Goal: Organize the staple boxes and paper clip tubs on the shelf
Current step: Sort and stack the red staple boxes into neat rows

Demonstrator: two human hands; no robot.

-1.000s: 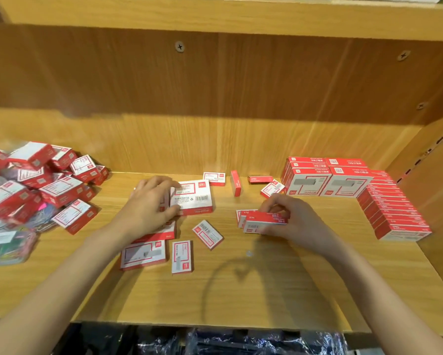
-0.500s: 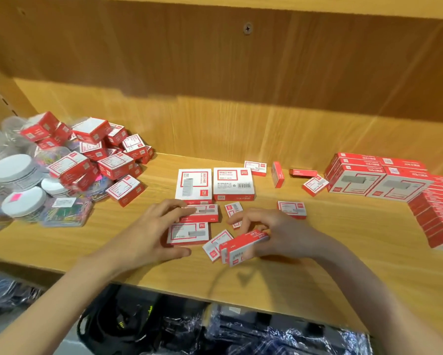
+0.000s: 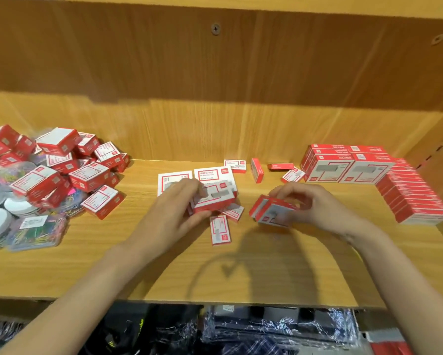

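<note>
Head view. A jumbled heap of red staple boxes (image 3: 61,170) is seen at far left of the wooden shelf (image 3: 240,275), over clear paper clip tubs (image 3: 15,221) with white lids. Neat rows of stacked boxes (image 3: 404,190) are ranged at right. Loose small boxes (image 3: 219,230) are scattered mid-shelf. Both forearms are extended from below. A flat staple box (image 3: 214,198) is gripped by the left hand (image 3: 174,213); a small stack of boxes (image 3: 271,211) is pinched by the curled fingers of the right hand (image 3: 315,208).
</note>
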